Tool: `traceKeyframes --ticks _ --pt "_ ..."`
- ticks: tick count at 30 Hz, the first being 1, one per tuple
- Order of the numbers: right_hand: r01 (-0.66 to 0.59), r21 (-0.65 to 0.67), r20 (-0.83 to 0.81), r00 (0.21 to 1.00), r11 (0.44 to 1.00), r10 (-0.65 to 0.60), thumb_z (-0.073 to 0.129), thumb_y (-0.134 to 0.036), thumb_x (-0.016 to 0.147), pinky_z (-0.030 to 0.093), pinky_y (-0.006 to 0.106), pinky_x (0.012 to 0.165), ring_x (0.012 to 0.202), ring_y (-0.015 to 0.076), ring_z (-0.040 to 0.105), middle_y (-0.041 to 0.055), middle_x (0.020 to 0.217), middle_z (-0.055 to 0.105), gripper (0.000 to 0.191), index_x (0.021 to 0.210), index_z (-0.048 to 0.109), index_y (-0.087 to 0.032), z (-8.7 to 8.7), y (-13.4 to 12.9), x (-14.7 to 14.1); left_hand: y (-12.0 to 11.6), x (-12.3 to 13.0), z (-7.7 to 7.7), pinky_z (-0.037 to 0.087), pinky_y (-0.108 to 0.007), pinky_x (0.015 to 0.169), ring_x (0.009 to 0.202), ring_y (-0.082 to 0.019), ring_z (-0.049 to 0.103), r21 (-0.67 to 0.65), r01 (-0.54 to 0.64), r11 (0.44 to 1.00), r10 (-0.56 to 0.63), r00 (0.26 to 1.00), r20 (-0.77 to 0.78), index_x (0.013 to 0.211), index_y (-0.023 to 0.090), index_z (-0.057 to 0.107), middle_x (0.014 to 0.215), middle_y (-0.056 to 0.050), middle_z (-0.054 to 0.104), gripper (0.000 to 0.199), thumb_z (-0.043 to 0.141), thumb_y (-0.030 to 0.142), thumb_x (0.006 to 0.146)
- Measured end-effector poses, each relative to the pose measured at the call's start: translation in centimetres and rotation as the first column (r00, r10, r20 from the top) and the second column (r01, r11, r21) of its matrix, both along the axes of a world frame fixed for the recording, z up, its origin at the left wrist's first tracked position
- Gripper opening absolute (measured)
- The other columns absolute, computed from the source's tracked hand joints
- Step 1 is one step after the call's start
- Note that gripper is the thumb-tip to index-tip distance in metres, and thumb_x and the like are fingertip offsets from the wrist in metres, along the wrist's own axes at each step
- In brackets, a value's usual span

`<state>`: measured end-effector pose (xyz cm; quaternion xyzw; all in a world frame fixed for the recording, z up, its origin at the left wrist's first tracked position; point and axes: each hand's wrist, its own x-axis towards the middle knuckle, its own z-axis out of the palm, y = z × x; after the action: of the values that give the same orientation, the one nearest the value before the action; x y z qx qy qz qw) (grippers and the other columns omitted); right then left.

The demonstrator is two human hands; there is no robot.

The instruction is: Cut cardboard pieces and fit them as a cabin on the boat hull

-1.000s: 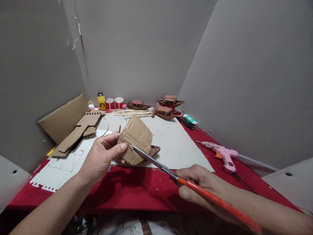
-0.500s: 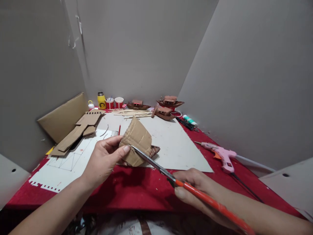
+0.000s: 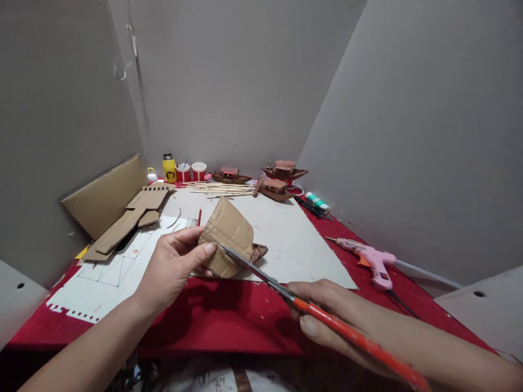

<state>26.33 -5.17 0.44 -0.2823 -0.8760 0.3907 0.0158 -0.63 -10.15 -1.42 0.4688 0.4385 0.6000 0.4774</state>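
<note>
My left hand (image 3: 174, 264) pinches a curved, creased piece of brown cardboard (image 3: 231, 228) at its left edge, thumb in front. Long scissors with orange-red handles (image 3: 339, 324) are gripped in my right hand (image 3: 335, 310). Their metal blades (image 3: 255, 270) point up and left, the tip against the cardboard close to my left thumb. Whether the blades lie across its face or cut into it, I cannot tell. Behind the cardboard, a dark brown ridged part (image 3: 259, 252) sticks out to the right; the cardboard hides the rest of it.
Model boats (image 3: 274, 189) and thin wooden sticks (image 3: 223, 188) lie at the back of the white board (image 3: 302, 245). On the right rests a pink glue gun (image 3: 373, 258) with its cable. Cut cardboard pieces (image 3: 122, 228) and a drawing sheet (image 3: 98, 280) lie on the left.
My right hand has shifted slightly along the scissors' handles, its thumb now a little farther right. The left hand and cardboard are almost unmoved.
</note>
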Motion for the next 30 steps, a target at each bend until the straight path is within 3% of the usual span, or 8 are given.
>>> traceKeyframes --ticks 2,5,10,17,24,30 --pt "0.05 0.163 0.08 0.995 0.985 -0.064 0.041 -0.066 0.089 0.034 0.026 0.055 0.06 0.0149 0.044 0.0016 0.069 0.053 0.048 0.076 0.048 -0.02 0.1 0.0 0.1 -0.2 0.2 0.1 0.057 -0.02 0.061 0.071 -0.013 0.067 0.012 -0.031 0.999 0.032 0.999 -0.008 0.103 0.022 0.077 0.087 -0.002 0.077 0.024 0.076 0.028 0.079" --pt "0.098 0.39 0.193 0.964 0.915 -0.186 0.045 -0.065 0.087 0.035 0.028 0.055 0.059 0.0184 0.052 0.0049 0.068 0.059 0.047 0.075 0.051 -0.02 -0.3 0.1 0.2 -0.4 0.4 0.2 0.058 -0.022 0.059 0.074 -0.015 0.066 0.024 -0.088 0.996 0.089 0.996 -0.009 0.109 0.023 0.075 0.093 -0.004 0.077 0.03 0.075 0.029 0.08" --pt "0.076 0.594 0.196 0.952 0.801 -0.235 0.046 -0.069 0.086 0.033 0.028 0.053 0.056 0.0206 0.057 0.0061 0.066 0.062 0.05 0.073 0.05 -0.021 -0.6 0.3 0.3 -0.6 0.6 0.2 0.059 -0.023 0.06 0.078 -0.017 0.068 0.007 -0.102 0.995 0.101 0.995 0.025 0.11 0.022 0.074 0.097 -0.005 0.077 0.031 0.076 0.028 0.079" --pt "0.012 0.655 0.211 0.957 0.755 -0.198 0.042 -0.068 0.088 0.029 0.028 0.05 0.054 0.0225 0.059 0.0065 0.065 0.064 0.051 0.072 0.051 -0.021 0.5 0.6 -0.3 -0.5 1.0 0.0 0.059 -0.026 0.061 0.075 -0.019 0.07 -0.013 -0.123 0.992 0.124 0.99 0.067 0.104 0.017 0.074 0.094 -0.008 0.076 0.03 0.078 0.026 0.076" --pt "0.01 0.659 0.241 0.945 0.752 -0.223 0.044 -0.064 0.088 0.03 0.029 0.051 0.057 0.0232 0.06 0.0067 0.068 0.064 0.046 0.075 0.051 -0.02 0.6 1.1 -0.9 -0.7 1.6 -0.3 0.059 -0.022 0.063 0.069 -0.015 0.068 -0.014 -0.233 0.972 0.233 0.972 0.033 0.103 0.017 0.074 0.092 -0.005 0.077 0.032 0.081 0.025 0.073" --pt "0.028 0.656 0.196 0.959 0.754 -0.206 0.041 -0.067 0.088 0.027 0.028 0.049 0.05 0.019 0.055 0.0046 0.058 0.06 0.05 0.07 0.05 -0.021 0.1 1.3 -0.8 -0.7 1.7 -0.5 0.06 -0.024 0.064 0.075 -0.017 0.07 -0.014 -0.25 0.968 0.25 0.966 0.059 0.102 0.02 0.075 0.094 -0.003 0.077 0.029 0.08 0.023 0.073"
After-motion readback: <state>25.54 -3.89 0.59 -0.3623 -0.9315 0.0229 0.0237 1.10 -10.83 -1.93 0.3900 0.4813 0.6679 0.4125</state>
